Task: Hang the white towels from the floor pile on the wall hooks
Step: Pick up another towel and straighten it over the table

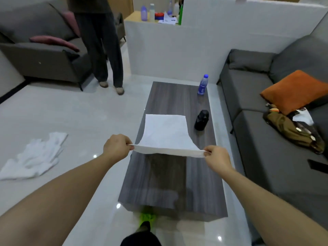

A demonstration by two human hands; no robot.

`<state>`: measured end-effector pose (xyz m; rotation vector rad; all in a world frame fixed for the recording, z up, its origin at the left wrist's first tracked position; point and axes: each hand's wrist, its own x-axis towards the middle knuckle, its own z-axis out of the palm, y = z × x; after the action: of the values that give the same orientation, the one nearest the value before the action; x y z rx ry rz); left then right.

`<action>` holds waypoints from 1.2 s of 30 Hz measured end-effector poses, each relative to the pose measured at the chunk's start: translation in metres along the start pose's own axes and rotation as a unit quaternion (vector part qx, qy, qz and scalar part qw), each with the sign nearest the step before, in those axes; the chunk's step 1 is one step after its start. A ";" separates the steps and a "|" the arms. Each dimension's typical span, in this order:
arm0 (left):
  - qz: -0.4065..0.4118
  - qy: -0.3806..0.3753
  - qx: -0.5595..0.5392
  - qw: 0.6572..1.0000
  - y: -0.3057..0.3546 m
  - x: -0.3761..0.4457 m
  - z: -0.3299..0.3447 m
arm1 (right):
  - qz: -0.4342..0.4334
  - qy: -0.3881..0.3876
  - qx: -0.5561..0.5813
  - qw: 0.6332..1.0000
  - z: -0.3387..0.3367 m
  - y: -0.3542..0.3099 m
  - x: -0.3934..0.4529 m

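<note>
Left hand (pixel 116 145) and right hand (pixel 215 157) are each pinching 1 corner of the towel (pixel 166 134), its held edge stretching crosswise between them.

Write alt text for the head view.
Both hands, left hand and right hand, pinch a white towel stretched over a dark wood coffee table. More white towels lie piled on the floor left.

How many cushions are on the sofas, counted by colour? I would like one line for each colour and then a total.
Dusky pink cushions: 2, one lying flat and one leaning upright, both on the left sofa
Orange cushion: 1, on the right sofa
Total: 3
</note>
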<state>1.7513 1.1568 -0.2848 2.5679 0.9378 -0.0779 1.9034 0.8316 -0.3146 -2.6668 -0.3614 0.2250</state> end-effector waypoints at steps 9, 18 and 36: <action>-0.019 -0.118 0.057 0.991 -0.032 -0.026 0.088 | 0.074 -0.105 -0.020 0.991 0.070 0.057 -0.042; -0.030 -0.153 0.048 0.987 -0.030 0.088 0.107 | 0.117 -0.124 0.002 0.985 0.089 0.037 0.072; -0.091 -0.205 -0.026 0.974 -0.037 0.291 0.210 | 0.237 -0.157 0.030 0.958 0.213 0.018 0.229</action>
<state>1.9711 1.2769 -0.5450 2.2819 0.9900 -0.6012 2.0804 0.9670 -0.5352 -2.6146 0.1991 0.7975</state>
